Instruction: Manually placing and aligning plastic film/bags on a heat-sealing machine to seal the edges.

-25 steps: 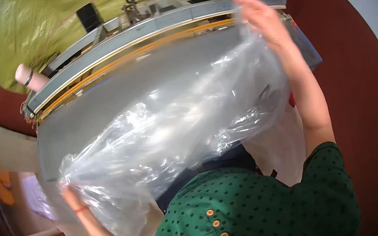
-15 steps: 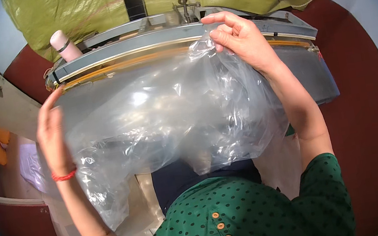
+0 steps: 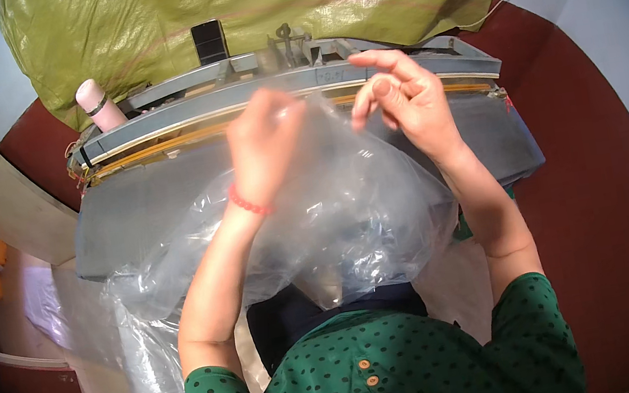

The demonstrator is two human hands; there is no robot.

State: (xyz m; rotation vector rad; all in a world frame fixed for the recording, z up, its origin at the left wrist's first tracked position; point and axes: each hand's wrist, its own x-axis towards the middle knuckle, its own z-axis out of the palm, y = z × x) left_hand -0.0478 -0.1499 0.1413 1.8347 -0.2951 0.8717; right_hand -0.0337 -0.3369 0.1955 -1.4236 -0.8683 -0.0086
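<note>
Since the earlier frame, our left hand has swung inward from the far left to just beside our right hand, and the clear plastic film now rises to a peak between the two sets of fingers. Our right fingers have loosened: the index finger reaches forward, the thumb stands apart and the others curl, with no film that we can see gripped in them. Our left fingers are bunched and blurred beside that peak; they seem to pinch it, but we cannot tell for sure. We judge that the work has gone from spreading the film wide to bringing it together at one spot. Below our fingers the film spreads toward our waist and trails off to the lower left, over the near edge of the grey table. Beyond our fingers runs the metal frame, with a pink bottle past its left part.
</note>
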